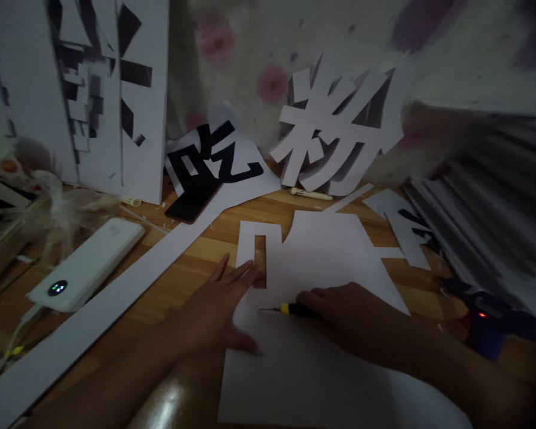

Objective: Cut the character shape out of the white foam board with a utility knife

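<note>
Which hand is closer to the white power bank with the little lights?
Left. The left hand presses flat on the white sheet, just right of the power bank. The right hand grips a yellow-tipped cutting tool farther right.

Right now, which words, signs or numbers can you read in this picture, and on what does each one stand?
"粉": large white cut-out character leaning against the wall.
"吃": black print on the paper sheet beside it.
Mark on the white power bank: too small to read.
Black shapes on the white boards at left: broken pieces, unreadable.
</note>
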Demonstrator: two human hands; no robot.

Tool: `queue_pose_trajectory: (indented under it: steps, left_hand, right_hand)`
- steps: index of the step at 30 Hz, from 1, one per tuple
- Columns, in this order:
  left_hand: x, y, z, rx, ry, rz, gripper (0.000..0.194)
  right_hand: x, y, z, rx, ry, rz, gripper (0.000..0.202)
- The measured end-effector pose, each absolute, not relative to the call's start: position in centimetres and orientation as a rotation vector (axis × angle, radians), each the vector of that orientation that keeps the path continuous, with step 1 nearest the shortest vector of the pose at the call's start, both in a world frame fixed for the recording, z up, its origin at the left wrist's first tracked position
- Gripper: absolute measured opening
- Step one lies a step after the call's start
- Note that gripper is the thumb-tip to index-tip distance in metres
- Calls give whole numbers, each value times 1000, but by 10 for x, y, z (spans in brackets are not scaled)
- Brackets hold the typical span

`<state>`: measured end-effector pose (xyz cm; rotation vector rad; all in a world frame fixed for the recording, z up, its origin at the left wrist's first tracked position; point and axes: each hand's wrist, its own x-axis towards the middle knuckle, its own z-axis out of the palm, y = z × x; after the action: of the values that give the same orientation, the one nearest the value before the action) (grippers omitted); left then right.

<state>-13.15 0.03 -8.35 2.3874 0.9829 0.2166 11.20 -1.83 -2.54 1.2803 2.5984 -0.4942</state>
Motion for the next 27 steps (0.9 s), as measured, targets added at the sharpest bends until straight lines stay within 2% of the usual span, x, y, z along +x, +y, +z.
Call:
queue_pose_trajectory:
  steps: [6, 21, 27]
  left_hand:
    - [-132, 1, -84, 2403, 991, 220, 121]
    - [-132, 1, -86, 2413, 945, 252, 117]
    - [-134, -1, -85, 2433, 949, 268, 110]
  right_hand:
    - [108, -15, -30, 1276, 2580, -475, 10]
    - [107, -15, -31, 1245, 2609, -420, 11]
    - [103, -14, -31, 1147, 2650, -252, 9]
